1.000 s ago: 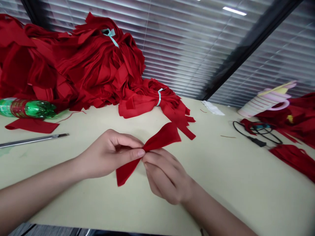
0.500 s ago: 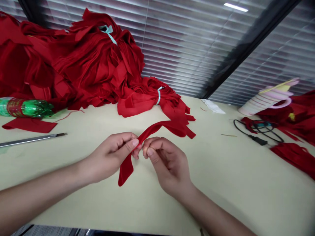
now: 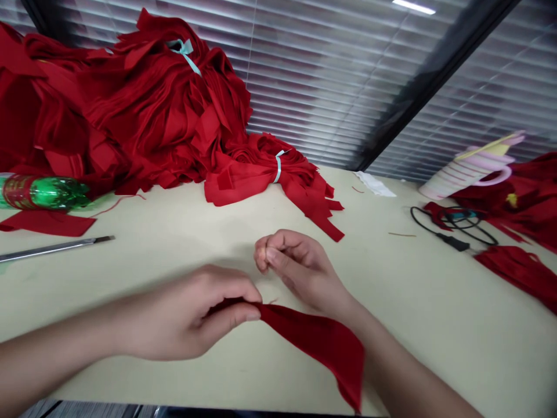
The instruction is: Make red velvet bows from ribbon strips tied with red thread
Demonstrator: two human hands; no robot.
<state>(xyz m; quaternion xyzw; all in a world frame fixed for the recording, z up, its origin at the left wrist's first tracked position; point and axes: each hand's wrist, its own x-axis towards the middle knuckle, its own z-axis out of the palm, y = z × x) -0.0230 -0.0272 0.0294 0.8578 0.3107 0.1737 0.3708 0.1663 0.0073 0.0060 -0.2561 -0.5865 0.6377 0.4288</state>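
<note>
One red strip inside left hand

Slatted white blinds cover the glass behind a pale cream table; a dark frame slants between the panes; a strip light glows at the top edge; a sliver of grey floor shows below the table.

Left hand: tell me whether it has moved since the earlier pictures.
Yes: the left hand has moved toward the person, farther from the ribbon-tied red fabric bundle.
</note>
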